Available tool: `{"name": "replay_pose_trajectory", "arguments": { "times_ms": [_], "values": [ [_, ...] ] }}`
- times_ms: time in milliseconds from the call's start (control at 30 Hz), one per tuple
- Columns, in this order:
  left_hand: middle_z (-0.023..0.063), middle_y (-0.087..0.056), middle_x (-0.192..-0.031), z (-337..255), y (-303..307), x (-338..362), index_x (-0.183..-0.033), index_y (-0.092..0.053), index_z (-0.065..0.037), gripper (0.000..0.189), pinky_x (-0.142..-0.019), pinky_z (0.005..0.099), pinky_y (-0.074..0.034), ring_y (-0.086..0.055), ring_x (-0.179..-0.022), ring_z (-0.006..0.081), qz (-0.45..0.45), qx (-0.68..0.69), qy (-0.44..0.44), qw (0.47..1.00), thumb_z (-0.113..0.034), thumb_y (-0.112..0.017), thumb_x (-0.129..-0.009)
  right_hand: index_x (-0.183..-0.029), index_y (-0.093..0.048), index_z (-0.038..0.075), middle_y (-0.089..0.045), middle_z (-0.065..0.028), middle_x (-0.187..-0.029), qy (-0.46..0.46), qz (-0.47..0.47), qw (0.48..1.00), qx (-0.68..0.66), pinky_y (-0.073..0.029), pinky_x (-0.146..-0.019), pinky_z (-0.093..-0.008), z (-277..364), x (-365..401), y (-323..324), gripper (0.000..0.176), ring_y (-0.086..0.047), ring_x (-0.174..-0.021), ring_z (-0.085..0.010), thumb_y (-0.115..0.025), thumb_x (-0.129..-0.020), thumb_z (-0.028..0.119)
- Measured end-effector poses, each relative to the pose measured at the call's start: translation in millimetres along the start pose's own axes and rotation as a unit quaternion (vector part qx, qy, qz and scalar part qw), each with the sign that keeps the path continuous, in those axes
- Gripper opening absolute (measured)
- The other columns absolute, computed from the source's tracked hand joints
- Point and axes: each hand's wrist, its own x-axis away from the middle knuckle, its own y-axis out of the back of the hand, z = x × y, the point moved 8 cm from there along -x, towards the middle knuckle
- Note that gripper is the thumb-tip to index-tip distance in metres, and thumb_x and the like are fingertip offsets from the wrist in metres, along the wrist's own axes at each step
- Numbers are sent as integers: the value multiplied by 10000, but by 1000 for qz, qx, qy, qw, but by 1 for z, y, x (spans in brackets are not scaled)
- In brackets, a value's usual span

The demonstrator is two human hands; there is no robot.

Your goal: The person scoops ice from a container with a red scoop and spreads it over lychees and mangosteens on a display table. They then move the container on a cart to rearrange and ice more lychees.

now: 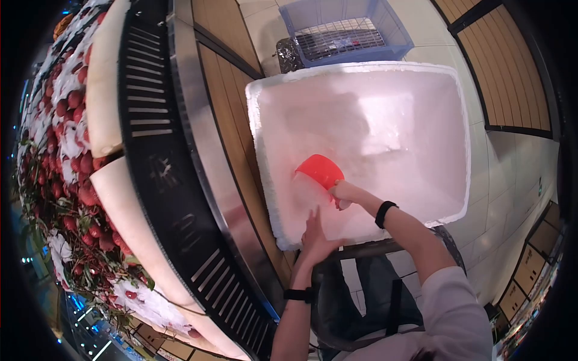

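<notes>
My right hand [344, 192] grips a red scoop [322, 168] by its handle, inside a large white foam box [465, 150]. White crushed ice [310, 195] lies at the scoop's mouth, in the left part of the box; whether the scoop is full is hard to tell. Just below the scoop, my left hand [319, 240] is over the box's near wall, with its fingers apart and nothing in them. Dark bands circle both wrists.
Left of the box runs a display counter with a black slotted vent [150, 102], where red fruit [75, 99] with leaves lies among white ice. Behind the box stands a blue plastic crate [397, 30], beside a dark plastic bag [288, 55]. A wood-slatted cabinet [506, 66] is at the right.
</notes>
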Motion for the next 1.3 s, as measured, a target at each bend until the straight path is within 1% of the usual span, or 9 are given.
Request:
{"name": "replay_pose_trajectory", "arguments": {
  "times_ms": [33, 133, 700, 833, 967, 1033, 1067, 1200, 1300],
  "values": [
    [216, -149, -1420, 8, 8, -4, -1405, -77, -64, 969, -1063, 437, -168, -126, -1327, 362, -61, 134, 12, 989, -316, -703, -710, -784, -539, 24, -529, -132, -620, -162, -18, 916, -367, -480, -489, -355, -20, 13, -3, 215, -554, -533, -249, -638, -754, 213],
    [255, -124, -1419, 32, 27, -9, -1386, -63, 10, 895, -1081, 384, -147, -107, -1334, 354, -172, 230, 66, 956, -339, -626, -784, -811, -509, 27, -498, -94, -602, -127, 23, 880, -457, -424, -395, -305, -12, 33, 2, 194, -502, -437, -202, -564, -824, 213],
    [269, -304, -1343, 37, 39, -18, -1356, -180, 42, 852, -1038, 410, -273, -310, -1251, 362, -270, 225, 68, 934, -405, -615, -775, -856, -576, 49, -590, -68, -665, -122, 133, 915, -360, -437, -440, -232, -27, 155, 36, 299, -539, -498, -117, -543, -862, 346],
    [248, -402, -1268, -7, 33, -13, -1322, -268, 50, 833, -1008, 428, -311, -376, -1194, 372, -319, 202, -24, 926, -396, -656, -735, -1071, -466, 2, -582, -127, -743, -152, 162, 811, -541, -445, -424, -223, -37, 201, 26, 384, -544, -503, -149, -505, -879, 333],
    [230, -424, -1249, -72, 36, -9, -1291, -321, 50, 781, -993, 428, -324, -387, -1180, 365, -323, 126, -98, 933, -406, -642, -744, -1147, -382, -10, -541, -119, -723, -106, 98, 771, -620, -442, -448, -184, -19, 274, 28, 415, -512, -552, -139, -481, -878, 290],
    [227, -415, -1260, -123, 37, 6, -1279, -345, 34, 733, -989, 428, -325, -385, -1183, 361, -304, 21, -166, 938, -409, -618, -762, -1106, -414, -19, -511, -94, -688, 89, -158, 866, -465, -434, -440, -171, 110, 410, 49, 399, -483, -531, -125, -480, -876, 301],
    [225, -399, -1274, -146, 39, 18, -1273, -353, 28, 696, -995, 424, -317, -389, -1179, 363, -304, 16, -199, 931, -407, -592, -784, -1020, -459, 13, -468, -57, -650, -96, 111, 647, -748, -421, -434, -164, 10, 343, 13, 355, -436, -471, -104, -473, -875, 336],
    [213, -389, -1283, -230, 60, 74, -1268, -361, 20, 670, -1008, 423, -299, -371, -1192, 355, -303, -18, -304, 903, -394, -585, -791, -752, -435, 3, -410, -66, -559, -51, 218, 517, -826, -276, -254, -180, 23, 372, -3, 523, -361, -400, -131, -477, -838, 518],
    [195, -377, -1290, -284, 68, 108, -1281, -353, -12, 648, -1016, 434, -292, -352, -1200, 362, -339, -141, -398, 841, -348, -603, -786, -793, -444, 5, -420, -95, -593, 26, 81, 581, -810, -291, -248, -200, 8, 377, 8, 495, -372, -401, -134, -479, -838, 497]
  ]
}}
